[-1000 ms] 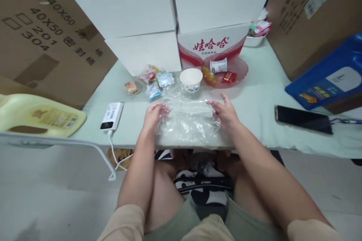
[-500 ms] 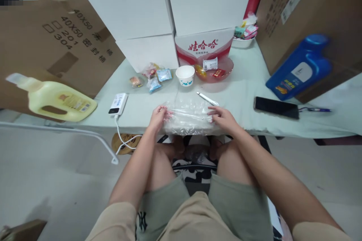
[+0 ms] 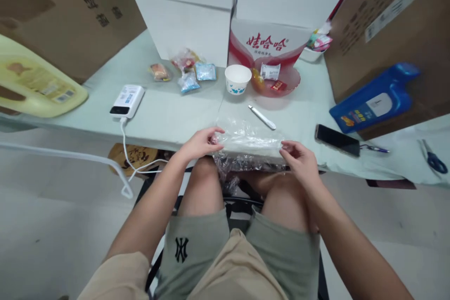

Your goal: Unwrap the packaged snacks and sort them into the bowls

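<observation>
Some clear plastic (image 3: 251, 141) between left hand (image 3: 203, 143) and right hand (image 3: 300, 157)

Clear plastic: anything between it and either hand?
Nothing visible. The left hand and right hand are at opposite ends of the clear plastic. The nearest loose item, a white pen-like tool, lies toward its far side, not between it and either hand.

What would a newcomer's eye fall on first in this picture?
Probably the bright blue bottle before the cardboard box at right. Then the red-lettered white box behind the pink bowl. Nearer, shiny clear plastic hangs over the front edge of the table between left grip and right grip.
</observation>
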`<state>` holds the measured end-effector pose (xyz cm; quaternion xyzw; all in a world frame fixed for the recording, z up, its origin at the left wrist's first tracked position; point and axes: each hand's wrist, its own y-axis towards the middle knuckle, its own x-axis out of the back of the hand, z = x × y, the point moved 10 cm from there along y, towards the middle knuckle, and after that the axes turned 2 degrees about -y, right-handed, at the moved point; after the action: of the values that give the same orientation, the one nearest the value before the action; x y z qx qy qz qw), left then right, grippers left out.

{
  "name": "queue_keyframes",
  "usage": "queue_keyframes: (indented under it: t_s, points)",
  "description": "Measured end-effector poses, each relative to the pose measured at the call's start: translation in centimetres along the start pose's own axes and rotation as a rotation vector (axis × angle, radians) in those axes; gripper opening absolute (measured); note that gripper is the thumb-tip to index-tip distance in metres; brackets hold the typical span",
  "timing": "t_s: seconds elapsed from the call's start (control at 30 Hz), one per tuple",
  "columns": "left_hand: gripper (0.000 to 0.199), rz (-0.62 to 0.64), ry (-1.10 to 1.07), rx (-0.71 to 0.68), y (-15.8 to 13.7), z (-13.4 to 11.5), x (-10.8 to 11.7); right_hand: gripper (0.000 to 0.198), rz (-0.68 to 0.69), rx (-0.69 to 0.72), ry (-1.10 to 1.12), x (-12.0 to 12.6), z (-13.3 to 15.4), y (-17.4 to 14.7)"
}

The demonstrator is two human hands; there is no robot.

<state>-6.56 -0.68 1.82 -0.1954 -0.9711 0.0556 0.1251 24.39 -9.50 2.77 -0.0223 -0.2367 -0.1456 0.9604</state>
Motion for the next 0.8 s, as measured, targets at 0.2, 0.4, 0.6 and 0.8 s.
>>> queue_keyframes:
  t_s: [0.2, 0.4, 0.6, 0.8]
  points:
    - [0.032, 0.086, 0.330, -0.068, -0.1, -1.5, -0.6, 0.016, -0.122, 0.150, -0.224, 0.8, 2.5, -0.3]
    - [0.011, 0.032, 0.351, -0.247, -1.5, -6.9, 1.2, 0.005, 0.042, 0.347, -0.097, -0.1, 5.6, -0.6]
    - [0.020, -0.032, -0.215, 0.003, 2.2, -5.6, 1.3, 0.022, 0.054, 0.040, 0.319, -1.4, 2.2, 2.7]
    - [0.029, -0.031, -0.232, 0.339, 6.4, -0.3, 0.9, 0.031, -0.037, -0.152, 0.319, -2.5, -2.1, 5.6]
